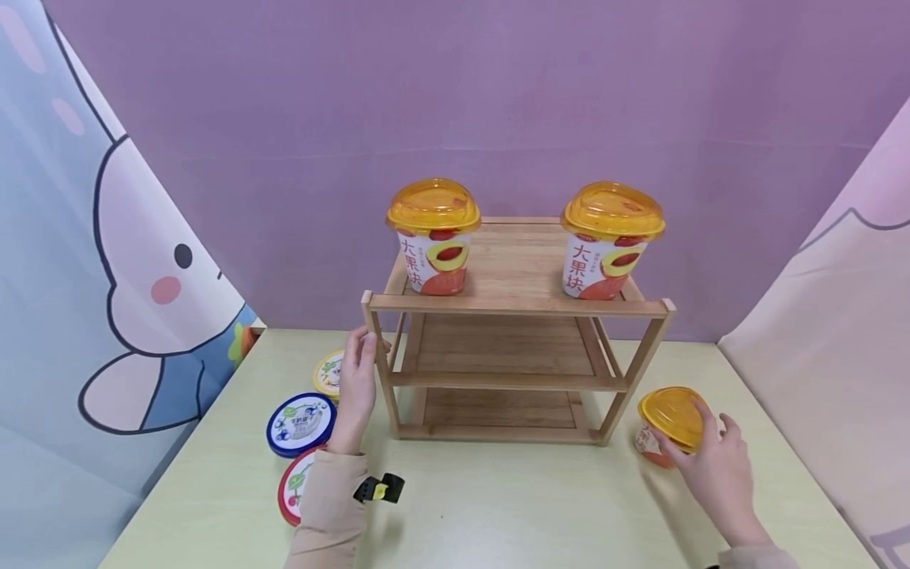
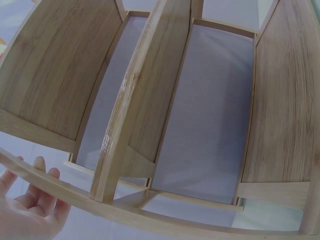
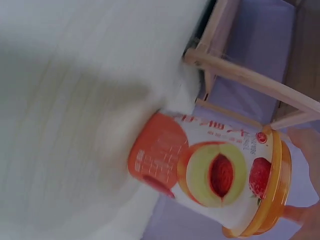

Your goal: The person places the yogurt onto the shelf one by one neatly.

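A three-tier wooden rack (image 1: 519, 304) stands on the table. My left hand (image 1: 359, 379) is at its left front post, with fingertips showing past the post in the left wrist view. At the rack's right, my right hand (image 1: 718, 466) holds a yogurt cup (image 3: 200, 170) by its orange domed lid (image 1: 671, 415), thumb at the near side. That cup has peach pictures and is low at the tabletop; whether its base touches cannot be told. Two matching yogurt cups stand upright on the top shelf, one at left (image 1: 437, 265) and one at right (image 1: 600, 269).
Left of the rack are round tubs with a yellow-rimmed lid (image 1: 329, 375), a blue-rimmed lid (image 1: 302, 424) and a red-rimmed lid (image 1: 291, 486), the last partly behind my left sleeve (image 1: 330, 506). A purple cloth (image 1: 498, 95) hangs behind, with printed curtains at both sides.
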A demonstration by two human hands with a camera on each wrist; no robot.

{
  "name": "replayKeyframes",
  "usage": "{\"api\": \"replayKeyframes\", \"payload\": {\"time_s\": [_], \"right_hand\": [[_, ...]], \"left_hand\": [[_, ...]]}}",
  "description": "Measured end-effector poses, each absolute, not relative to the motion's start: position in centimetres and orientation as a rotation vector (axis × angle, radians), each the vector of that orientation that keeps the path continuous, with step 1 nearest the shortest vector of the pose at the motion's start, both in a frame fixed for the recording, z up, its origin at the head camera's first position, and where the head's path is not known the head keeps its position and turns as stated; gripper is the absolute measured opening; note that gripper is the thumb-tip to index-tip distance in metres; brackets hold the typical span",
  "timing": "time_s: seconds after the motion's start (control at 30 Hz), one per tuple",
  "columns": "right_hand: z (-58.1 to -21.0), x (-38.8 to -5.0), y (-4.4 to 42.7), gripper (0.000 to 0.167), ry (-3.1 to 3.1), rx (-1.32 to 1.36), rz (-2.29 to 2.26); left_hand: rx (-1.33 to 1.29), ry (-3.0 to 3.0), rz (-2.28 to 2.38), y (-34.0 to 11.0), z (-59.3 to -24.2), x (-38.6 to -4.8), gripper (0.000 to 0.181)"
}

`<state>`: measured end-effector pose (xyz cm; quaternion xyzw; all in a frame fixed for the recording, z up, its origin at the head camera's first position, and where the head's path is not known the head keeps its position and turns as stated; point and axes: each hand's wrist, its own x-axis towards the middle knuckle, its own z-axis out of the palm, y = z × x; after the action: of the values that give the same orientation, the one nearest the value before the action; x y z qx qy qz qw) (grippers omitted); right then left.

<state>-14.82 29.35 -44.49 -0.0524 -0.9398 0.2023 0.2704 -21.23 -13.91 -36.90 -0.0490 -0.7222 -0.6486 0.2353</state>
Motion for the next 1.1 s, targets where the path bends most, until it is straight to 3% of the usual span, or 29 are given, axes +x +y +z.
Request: {"api": "replayKeyframes", "payload": {"time_s": [0.63, 1.1], "right_hand": [[-45.3, -15.1, 30.1, 0.083, -2.597, -0.179, 1.031], [-45.8, -15.2, 30.0, 0.072, -2.522, -0.248, 1.142]], "left_hand": [[-0.106, -1.973, -1.805, -13.9, -36.8, -21.4, 0.028], [-0.101, -1.951, -1.830, -13.9, -36.8, -21.4, 0.029]]}}
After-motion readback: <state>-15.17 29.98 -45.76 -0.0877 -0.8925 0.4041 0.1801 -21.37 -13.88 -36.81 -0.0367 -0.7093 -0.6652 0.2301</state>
